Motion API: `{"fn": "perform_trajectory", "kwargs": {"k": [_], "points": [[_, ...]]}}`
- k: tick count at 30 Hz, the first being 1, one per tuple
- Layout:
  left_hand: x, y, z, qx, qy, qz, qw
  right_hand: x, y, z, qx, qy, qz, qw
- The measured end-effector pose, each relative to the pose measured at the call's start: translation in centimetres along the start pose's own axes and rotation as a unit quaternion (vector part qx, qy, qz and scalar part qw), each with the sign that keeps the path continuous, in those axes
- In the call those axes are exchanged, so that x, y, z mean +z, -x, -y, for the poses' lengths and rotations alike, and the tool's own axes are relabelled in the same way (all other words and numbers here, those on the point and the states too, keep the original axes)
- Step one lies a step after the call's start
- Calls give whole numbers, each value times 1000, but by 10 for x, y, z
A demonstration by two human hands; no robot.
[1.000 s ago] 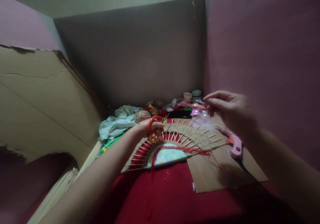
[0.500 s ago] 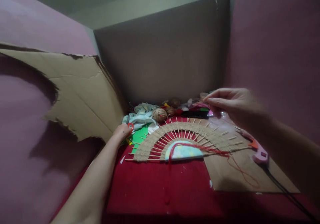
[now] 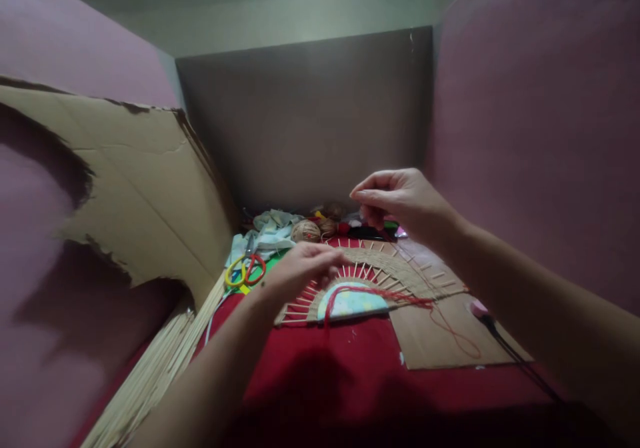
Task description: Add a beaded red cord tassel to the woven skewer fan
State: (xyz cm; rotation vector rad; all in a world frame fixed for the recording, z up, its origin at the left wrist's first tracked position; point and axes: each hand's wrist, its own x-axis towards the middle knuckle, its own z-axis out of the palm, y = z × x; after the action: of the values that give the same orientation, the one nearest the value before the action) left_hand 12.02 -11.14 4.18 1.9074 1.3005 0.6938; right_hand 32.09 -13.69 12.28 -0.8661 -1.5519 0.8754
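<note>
My right hand (image 3: 393, 196) is raised above the back of a half-round woven fan (image 3: 387, 259), thumb and forefinger pinched together. Whatever lies in that pinch is too fine to make out. Lower and to the left, my left hand (image 3: 313, 263) hangs over the fan's left part and hides some of it; its fingers are loosely bent, with nothing visible in them. Red thread (image 3: 360, 290) lies across the fan's pale blue patterned centre (image 3: 353, 305), and its loose strands trail to the right. Scissors (image 3: 246, 271) with yellow and red handles lie left of my left hand.
Balls of twine (image 3: 306, 231) and light blue cloth (image 3: 273, 235) are heaped at the back. Brown board (image 3: 450, 338) lies under the fan's right side, near a pink tool (image 3: 479, 309) with a black cord. Torn cardboard (image 3: 145, 195) leans at left above pale sticks (image 3: 160, 361).
My left hand has let go of the scissors and moved right, over the fan. My right hand appears further left, still pinched. The view has shifted, and the pale sticks show at left.
</note>
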Motion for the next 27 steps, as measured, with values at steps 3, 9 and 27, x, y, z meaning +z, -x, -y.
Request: {"fn": "perform_trajectory", "kwargs": {"k": [3,9,27], "points": [[48,20,-30,63,371,217,901,9,4,0,-7,0,16,1000],[81,13,-39,-4,685,284,671,11,26,-15,-33,-10,-5,999],[33,-32,-5,75,604,-107,786,-2,60,-101,-43,8,13,999]]}}
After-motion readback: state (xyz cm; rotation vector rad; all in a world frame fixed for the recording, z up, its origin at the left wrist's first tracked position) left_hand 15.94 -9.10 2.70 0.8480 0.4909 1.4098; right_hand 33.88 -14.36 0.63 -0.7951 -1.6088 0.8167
